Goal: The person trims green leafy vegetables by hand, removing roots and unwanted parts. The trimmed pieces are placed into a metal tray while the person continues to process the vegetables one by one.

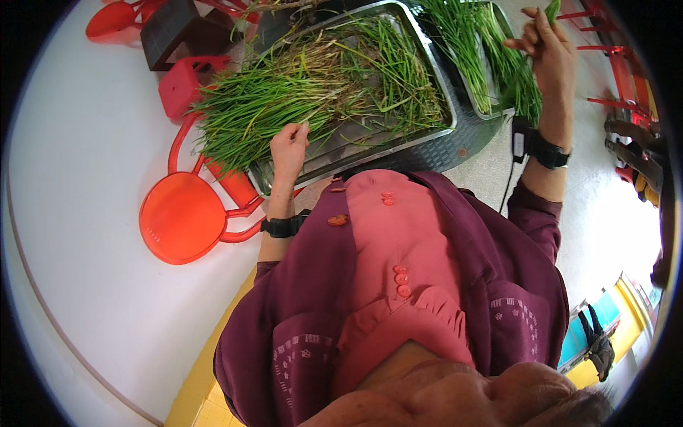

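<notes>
A large metal tray (447, 101) lies before me, heaped with long green stalks that look like Chinese chives (267, 101), mixed with dry yellow and brown leaves. My left hand (290, 144) is at the tray's near left edge, its fingers closed on a thin pale stalk (306, 124). Raised at the upper right is my right hand (547, 42), with a piece of green leaf (553, 10) between thumb and fingers. Below and beside it, a smaller metal tray (488, 116) bears neater bundles of green stalks (469, 58), some hanging over its right edge.
Both trays rest on a dark patterned surface (469, 133). Red plastic stools (182, 218) stand at the left, near a white wall (80, 187). A dark angular object (181, 32) is behind them. Red chair frames (619, 74) and a person (600, 347) appear at the right.
</notes>
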